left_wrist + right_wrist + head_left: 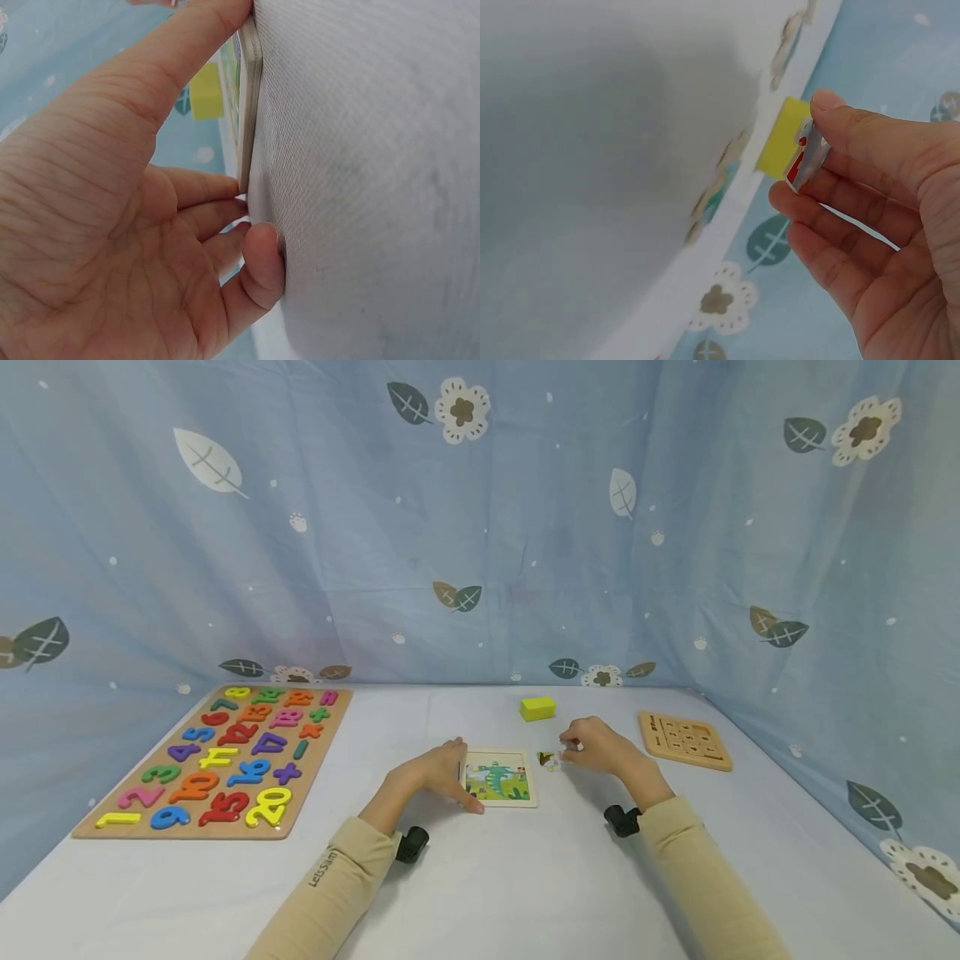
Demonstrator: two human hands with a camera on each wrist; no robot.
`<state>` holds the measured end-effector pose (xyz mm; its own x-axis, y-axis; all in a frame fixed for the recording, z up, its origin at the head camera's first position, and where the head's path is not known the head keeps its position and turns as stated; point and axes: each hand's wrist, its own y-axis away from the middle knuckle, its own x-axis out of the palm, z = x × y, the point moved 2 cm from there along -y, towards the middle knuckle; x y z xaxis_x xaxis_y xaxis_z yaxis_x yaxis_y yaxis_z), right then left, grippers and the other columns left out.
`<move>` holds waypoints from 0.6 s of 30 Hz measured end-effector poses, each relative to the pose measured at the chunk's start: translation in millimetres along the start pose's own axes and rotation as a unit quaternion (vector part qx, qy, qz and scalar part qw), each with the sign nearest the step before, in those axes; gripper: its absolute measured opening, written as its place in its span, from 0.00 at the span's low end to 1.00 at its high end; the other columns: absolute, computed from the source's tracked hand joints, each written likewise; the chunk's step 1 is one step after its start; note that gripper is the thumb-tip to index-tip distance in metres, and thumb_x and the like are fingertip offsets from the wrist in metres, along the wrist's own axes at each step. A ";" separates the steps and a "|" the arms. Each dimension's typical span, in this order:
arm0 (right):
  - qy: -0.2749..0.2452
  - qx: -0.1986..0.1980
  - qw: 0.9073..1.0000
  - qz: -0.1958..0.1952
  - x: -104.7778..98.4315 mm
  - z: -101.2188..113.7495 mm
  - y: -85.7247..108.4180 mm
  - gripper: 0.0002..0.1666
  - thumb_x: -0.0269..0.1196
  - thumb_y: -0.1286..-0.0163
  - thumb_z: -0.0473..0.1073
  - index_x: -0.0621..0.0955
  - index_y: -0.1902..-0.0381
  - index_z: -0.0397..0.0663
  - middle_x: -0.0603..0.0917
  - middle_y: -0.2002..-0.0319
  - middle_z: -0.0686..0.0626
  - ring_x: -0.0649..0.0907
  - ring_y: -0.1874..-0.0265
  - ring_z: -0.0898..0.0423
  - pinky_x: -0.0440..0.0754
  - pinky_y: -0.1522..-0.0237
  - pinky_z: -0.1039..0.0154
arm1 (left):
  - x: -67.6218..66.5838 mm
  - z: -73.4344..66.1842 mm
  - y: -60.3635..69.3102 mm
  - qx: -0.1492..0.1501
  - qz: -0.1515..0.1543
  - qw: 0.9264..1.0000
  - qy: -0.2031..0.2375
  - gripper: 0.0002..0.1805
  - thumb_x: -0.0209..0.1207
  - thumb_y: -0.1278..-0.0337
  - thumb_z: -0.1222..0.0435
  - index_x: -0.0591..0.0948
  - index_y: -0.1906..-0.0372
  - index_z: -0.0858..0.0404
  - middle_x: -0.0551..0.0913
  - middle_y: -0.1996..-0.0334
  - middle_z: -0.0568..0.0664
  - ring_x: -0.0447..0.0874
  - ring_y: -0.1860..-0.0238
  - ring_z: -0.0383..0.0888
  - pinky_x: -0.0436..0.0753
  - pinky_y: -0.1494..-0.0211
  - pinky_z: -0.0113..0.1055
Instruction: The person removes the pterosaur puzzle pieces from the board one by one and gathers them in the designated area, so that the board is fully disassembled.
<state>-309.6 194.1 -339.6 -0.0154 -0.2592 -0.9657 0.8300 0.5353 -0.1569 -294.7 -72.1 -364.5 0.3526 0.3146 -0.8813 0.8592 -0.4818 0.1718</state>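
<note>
A small picture puzzle board (498,777) with a pale wooden frame and a green crocodile-like figure lies flat on the table. My left hand (437,770) rests along its left side, the fairly straight thumb at the near corner and fingertips at the far one. In the left wrist view the thumb and index finger of the left hand (150,187) touch the board's pale edge (250,112). Just right of the board, my right hand (603,750) pinches a thin puzzle piece (810,159) with red on its face. Beside those fingertips lie small colourful puzzle pieces (547,760).
Behind the board stands a yellow-green block (537,708). A large number board (315,785) with coloured numerals lies at the left. At the right is a wooden number board (652,735). A patterned blue curtain (480,527) hangs along the table's back edge.
</note>
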 end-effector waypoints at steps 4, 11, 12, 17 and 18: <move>-0.001 0.001 1.000 0.003 -1.4 -8.2 5.8 0.16 0.66 0.39 0.34 0.83 0.55 0.28 0.79 0.76 0.50 0.70 0.76 0.60 0.69 0.71 0.68 | 0.2 0.1 0.3 0.000 -0.004 1.000 0.006 0.60 0.75 0.63 0.48 0.57 0.29 0.74 0.53 0.26 0.66 0.49 0.24 0.58 0.53 0.23 0.49; 0.004 0.034 0.999 0.015 -2.5 -24.5 16.9 0.16 0.67 0.39 0.35 0.84 0.56 0.29 0.76 0.78 0.51 0.69 0.76 0.60 0.68 0.72 0.68 | -0.2 -0.2 0.1 0.001 -0.004 1.000 0.004 0.60 0.75 0.63 0.49 0.57 0.29 0.75 0.53 0.26 0.66 0.49 0.24 0.58 0.54 0.23 0.49; 0.004 0.039 0.999 0.016 -2.9 -26.6 18.7 0.16 0.67 0.39 0.35 0.84 0.56 0.29 0.75 0.78 0.52 0.69 0.76 0.61 0.68 0.72 0.68 | -0.5 -0.5 0.2 0.000 -0.003 1.000 0.004 0.60 0.75 0.63 0.49 0.56 0.29 0.75 0.53 0.26 0.66 0.49 0.24 0.58 0.54 0.23 0.49; 0.004 0.028 0.999 0.016 -6.0 -34.8 27.6 0.06 0.66 0.40 0.34 0.84 0.70 0.33 0.66 0.83 0.55 0.63 0.80 0.62 0.62 0.75 0.70 | -0.2 -0.7 0.6 -0.004 -0.001 1.000 0.000 0.62 0.75 0.63 0.48 0.55 0.28 0.75 0.52 0.26 0.66 0.49 0.24 0.58 0.54 0.23 0.49; 0.005 0.022 1.000 0.015 -6.4 -36.6 29.1 0.05 0.66 0.40 0.33 0.83 0.73 0.35 0.65 0.84 0.55 0.62 0.81 0.62 0.60 0.76 0.70 | -0.1 -0.7 0.5 -0.005 0.000 1.000 0.000 0.62 0.75 0.63 0.48 0.55 0.28 0.75 0.52 0.26 0.65 0.48 0.24 0.57 0.54 0.23 0.48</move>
<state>-305.8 240.7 -345.6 0.0047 -0.2354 -0.9719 0.8543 0.5062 -0.1185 -294.1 -71.8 -364.0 0.3522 0.3152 -0.8813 0.8630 -0.4737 0.1755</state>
